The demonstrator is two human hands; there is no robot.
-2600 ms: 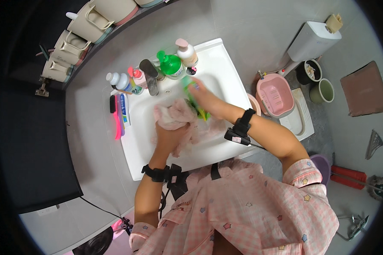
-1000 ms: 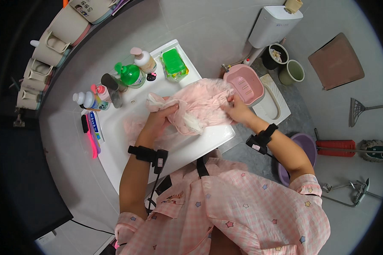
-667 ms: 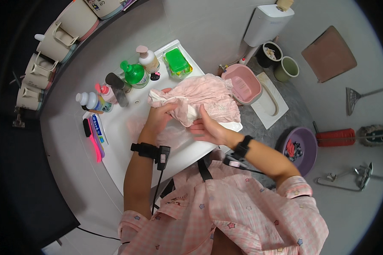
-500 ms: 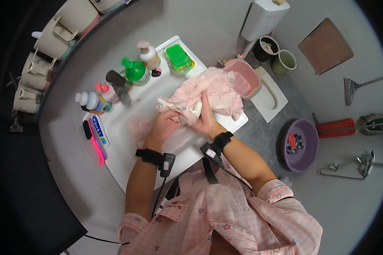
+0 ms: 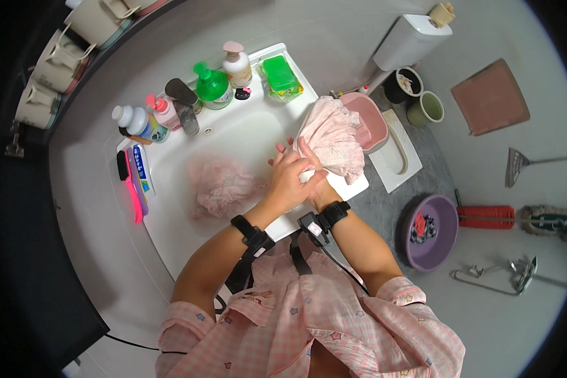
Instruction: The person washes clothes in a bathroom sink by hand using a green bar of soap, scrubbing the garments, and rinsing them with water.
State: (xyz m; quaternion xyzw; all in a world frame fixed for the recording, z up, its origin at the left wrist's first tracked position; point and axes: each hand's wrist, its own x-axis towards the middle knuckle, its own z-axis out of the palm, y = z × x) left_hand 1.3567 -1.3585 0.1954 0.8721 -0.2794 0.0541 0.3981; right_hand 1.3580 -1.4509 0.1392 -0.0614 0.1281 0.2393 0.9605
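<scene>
Over the right side of the white sink (image 5: 264, 123), my hands overlap. My left hand (image 5: 288, 183) is closed on a small white lump (image 5: 306, 176), which looks like a bar of soap. It presses against my right hand (image 5: 321, 189), whose thumb and some fingertips stick out, stretched; the rest is hidden. Right beside that thumb, a pale pink cloth garment (image 5: 334, 135) lies bunched over the sink's right rim. Another pale pink cloth (image 5: 223, 186) lies in cloudy water in the basin, left of my hands.
Along the sink's back edge stand a green pump bottle (image 5: 212, 86), a white pump bottle (image 5: 237, 68), a pink pump bottle (image 5: 164, 113) and a green-topped pack (image 5: 280, 74). A pink brush (image 5: 131, 189) lies left. At right are a pink basin (image 5: 373, 123) and purple tub (image 5: 444, 233).
The pink garment, earlier bunched across both hands, now sits further right on the rim. My left hand has moved right onto my right hand, uncovering the cloth in the water.
</scene>
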